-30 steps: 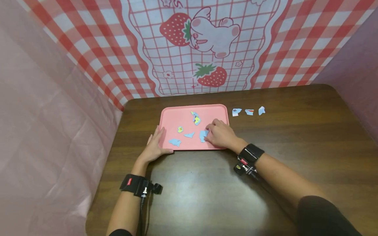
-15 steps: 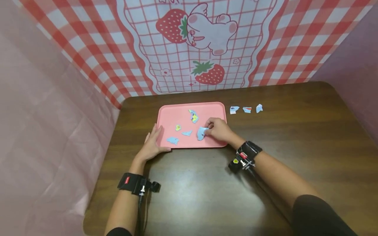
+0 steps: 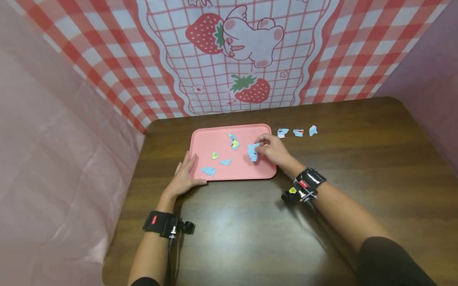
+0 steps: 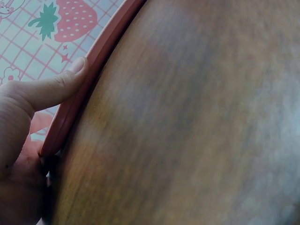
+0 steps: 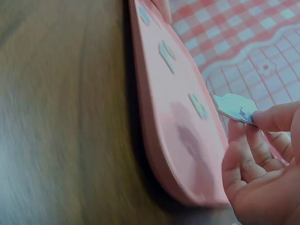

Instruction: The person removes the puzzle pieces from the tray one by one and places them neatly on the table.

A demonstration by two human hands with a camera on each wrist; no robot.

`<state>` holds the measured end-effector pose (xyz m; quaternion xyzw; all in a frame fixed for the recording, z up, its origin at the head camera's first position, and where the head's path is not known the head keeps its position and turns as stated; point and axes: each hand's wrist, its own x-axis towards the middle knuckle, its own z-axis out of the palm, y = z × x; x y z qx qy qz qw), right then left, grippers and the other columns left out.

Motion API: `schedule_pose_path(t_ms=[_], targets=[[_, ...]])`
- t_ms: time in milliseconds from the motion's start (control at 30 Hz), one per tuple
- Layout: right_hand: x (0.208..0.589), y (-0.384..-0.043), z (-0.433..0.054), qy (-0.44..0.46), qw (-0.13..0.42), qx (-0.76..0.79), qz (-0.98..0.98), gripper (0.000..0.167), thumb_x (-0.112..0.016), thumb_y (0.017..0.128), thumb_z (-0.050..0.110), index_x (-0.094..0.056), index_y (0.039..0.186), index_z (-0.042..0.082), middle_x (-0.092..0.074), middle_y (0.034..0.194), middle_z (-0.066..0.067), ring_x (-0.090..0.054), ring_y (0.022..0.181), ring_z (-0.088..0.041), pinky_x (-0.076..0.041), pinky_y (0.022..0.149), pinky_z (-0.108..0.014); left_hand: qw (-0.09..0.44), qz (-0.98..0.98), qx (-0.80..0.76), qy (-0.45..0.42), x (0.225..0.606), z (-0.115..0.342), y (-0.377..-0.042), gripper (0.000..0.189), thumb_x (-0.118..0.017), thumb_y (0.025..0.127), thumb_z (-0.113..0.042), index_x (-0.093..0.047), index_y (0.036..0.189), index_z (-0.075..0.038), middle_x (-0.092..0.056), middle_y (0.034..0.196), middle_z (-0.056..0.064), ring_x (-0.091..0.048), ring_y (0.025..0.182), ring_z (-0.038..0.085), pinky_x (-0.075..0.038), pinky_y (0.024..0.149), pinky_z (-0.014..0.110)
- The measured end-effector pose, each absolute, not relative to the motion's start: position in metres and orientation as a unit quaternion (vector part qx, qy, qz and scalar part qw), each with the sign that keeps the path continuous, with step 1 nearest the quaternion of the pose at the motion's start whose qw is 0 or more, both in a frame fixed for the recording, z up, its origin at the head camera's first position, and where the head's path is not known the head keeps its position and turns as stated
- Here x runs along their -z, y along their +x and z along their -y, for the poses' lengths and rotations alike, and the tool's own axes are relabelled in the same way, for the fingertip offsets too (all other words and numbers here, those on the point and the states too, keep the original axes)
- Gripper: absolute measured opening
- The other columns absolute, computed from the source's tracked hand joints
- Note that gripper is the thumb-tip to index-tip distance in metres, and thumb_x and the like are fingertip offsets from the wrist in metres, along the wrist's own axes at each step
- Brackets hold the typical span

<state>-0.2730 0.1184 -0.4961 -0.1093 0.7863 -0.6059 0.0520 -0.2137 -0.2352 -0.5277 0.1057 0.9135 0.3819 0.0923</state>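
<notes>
My right hand (image 3: 274,150) pinches a light blue puzzle piece (image 3: 253,152) between thumb and fingers. In the right wrist view this piece (image 5: 236,108) is raised above the pink tray (image 3: 247,172), its shadow falling on the tray floor. My left hand (image 3: 184,176) rests at the tray's near left corner, fingers spread over the left rim and thumb (image 4: 70,82) against the front rim. Inside the tray lie a yellow and blue piece (image 3: 234,142), a small yellow piece (image 3: 215,155), a narrow blue piece (image 3: 226,162) and a blue piece with a ragged edge (image 3: 208,171).
Right of the tray, on the wooden table (image 3: 236,226), three pieces lie in a row: one blue and white (image 3: 282,132), one with a red stripe (image 3: 298,132), one pale blue (image 3: 313,130). A checked strawberry cloth (image 3: 250,90) hangs behind the table.
My right hand has lifted the light blue piece off the tray floor and moved it slightly right and away from me. My left hand stays at the tray corner.
</notes>
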Motion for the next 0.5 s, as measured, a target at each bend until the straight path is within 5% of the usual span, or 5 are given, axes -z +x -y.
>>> schedule_pose_path(t_ms=[233,500], targets=[[0.502,-0.289,-0.153,-0.083,0.006,0.589,-0.804,0.024,-0.067,0.090,-0.002,-0.065,0.112,-0.012,-0.066,0.090,-0.016,-0.056,0.074,-0.007,-0.046,0.064,-0.017,0.090,-0.916,-0.376,0.107,0.528,0.235,-0.214,0.109,-0.089,0.076,-0.030,-0.024,0.159,-0.002,0.005,0.167,0.020,0.000,0.153,0.036,0.006,0.121,0.051],[0.508,-0.302,-0.183,-0.023,-0.034,0.588,-0.808,0.023,-0.067,0.090,-0.002,-0.067,0.111,-0.012,-0.063,0.083,-0.005,-0.055,0.068,-0.004,-0.045,0.060,-0.016,0.090,-0.917,-0.373,0.110,0.528,0.236,-0.215,0.110,-0.089,0.076,-0.031,-0.024,0.159,-0.001,0.005,0.167,0.021,0.001,0.153,0.036,0.005,0.121,0.050]])
